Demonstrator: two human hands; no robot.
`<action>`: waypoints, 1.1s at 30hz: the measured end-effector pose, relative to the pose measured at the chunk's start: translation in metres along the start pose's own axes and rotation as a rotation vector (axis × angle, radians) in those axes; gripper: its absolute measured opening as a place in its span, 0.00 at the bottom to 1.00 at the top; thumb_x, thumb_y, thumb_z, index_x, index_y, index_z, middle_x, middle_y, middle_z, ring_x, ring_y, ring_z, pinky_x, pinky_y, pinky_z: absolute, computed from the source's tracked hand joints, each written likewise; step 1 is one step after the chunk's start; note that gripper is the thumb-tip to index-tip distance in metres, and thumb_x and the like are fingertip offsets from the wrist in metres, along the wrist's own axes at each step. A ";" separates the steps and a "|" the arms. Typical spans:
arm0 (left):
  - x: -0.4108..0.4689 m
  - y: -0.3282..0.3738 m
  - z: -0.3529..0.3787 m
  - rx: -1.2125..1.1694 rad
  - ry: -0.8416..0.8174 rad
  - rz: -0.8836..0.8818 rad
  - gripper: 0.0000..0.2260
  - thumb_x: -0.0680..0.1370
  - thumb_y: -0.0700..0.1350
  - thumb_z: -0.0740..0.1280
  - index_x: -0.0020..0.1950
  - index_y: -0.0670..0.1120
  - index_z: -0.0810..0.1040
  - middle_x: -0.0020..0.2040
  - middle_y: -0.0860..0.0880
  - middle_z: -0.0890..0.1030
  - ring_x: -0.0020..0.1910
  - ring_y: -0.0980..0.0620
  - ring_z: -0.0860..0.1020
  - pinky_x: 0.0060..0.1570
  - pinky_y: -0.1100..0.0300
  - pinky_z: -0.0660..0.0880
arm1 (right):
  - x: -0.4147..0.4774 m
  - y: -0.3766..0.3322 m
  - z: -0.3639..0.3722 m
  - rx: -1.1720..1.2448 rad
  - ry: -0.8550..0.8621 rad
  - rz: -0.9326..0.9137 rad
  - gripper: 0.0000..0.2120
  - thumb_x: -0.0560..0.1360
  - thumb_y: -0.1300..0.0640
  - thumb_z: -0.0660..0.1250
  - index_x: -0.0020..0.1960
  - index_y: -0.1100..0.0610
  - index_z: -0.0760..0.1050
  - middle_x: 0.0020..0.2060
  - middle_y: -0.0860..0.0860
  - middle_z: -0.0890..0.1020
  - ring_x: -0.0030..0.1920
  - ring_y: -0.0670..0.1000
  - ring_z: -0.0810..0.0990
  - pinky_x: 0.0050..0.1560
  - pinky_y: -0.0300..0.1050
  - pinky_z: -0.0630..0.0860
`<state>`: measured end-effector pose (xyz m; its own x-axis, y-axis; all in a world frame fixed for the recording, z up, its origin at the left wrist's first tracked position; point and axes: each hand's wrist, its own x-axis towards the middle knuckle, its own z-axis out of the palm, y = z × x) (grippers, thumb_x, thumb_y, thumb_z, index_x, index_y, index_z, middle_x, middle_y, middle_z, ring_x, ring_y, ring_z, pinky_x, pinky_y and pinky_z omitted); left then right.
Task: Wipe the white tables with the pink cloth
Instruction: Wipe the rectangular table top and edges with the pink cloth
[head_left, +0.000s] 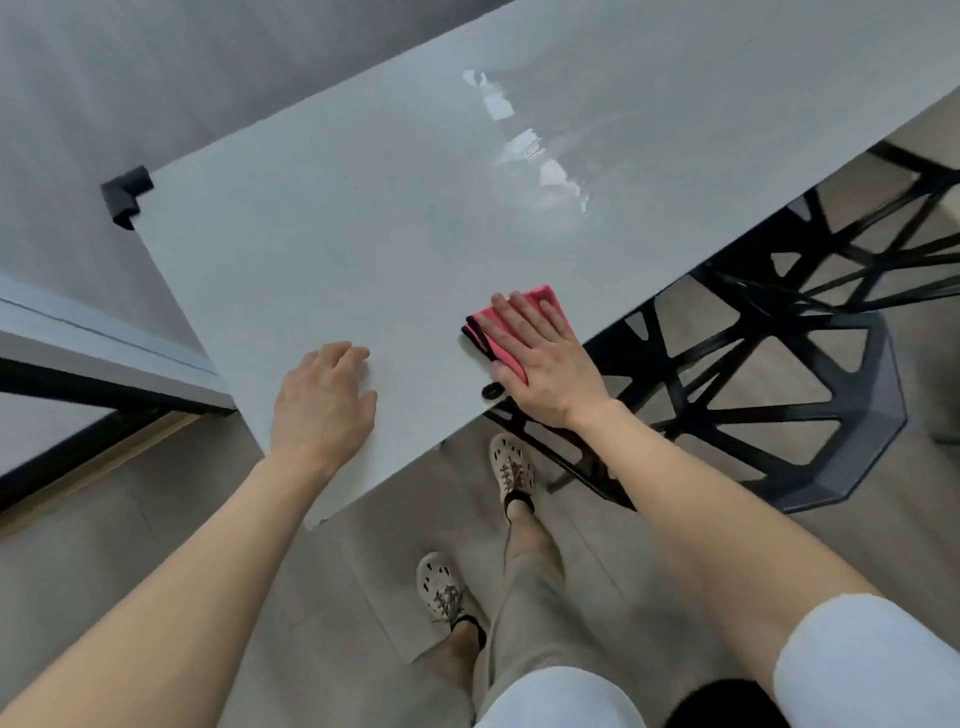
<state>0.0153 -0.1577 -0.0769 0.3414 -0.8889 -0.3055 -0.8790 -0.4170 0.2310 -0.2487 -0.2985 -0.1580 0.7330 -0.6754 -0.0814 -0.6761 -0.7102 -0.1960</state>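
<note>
A white table (363, 208) fills the middle of the head view, running from lower left to upper right. A folded pink cloth (501, 340) with a dark edge lies near the table's right edge. My right hand (540, 358) lies flat on the cloth with straight fingers, pressing it against the tabletop. My left hand (324, 400) rests on the table close to its near corner, fingers loosely curled and holding nothing.
A black lattice chair (779, 364) stands under the table's right edge. A black corner guard (127, 195) caps the table's left corner. A second white table with a black frame (78, 343) is at the left. My feet (511, 475) stand on grey floor tiles.
</note>
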 end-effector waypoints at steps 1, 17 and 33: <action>0.008 0.010 0.000 0.011 -0.006 0.025 0.24 0.82 0.47 0.70 0.77 0.47 0.75 0.78 0.47 0.74 0.76 0.41 0.71 0.75 0.42 0.70 | 0.003 0.025 -0.006 0.000 -0.006 0.059 0.32 0.88 0.40 0.47 0.89 0.43 0.43 0.89 0.46 0.44 0.88 0.48 0.39 0.87 0.61 0.45; 0.168 0.144 -0.030 0.109 -0.216 -0.005 0.61 0.66 0.63 0.85 0.88 0.51 0.52 0.88 0.46 0.52 0.87 0.42 0.52 0.83 0.42 0.60 | 0.036 0.084 -0.024 0.054 -0.022 0.253 0.34 0.89 0.38 0.46 0.89 0.50 0.40 0.88 0.54 0.41 0.88 0.55 0.37 0.86 0.64 0.45; 0.171 0.138 -0.021 0.253 -0.153 0.059 0.61 0.62 0.72 0.82 0.86 0.53 0.54 0.86 0.47 0.55 0.84 0.42 0.55 0.75 0.41 0.67 | 0.049 0.057 -0.083 0.540 0.013 0.400 0.06 0.76 0.57 0.67 0.52 0.56 0.78 0.40 0.49 0.81 0.38 0.53 0.78 0.42 0.53 0.79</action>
<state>-0.0408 -0.3710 -0.0779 0.2502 -0.8630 -0.4389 -0.9573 -0.2883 0.0211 -0.2576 -0.3885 -0.0924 0.4304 -0.8706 -0.2385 -0.7610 -0.2078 -0.6146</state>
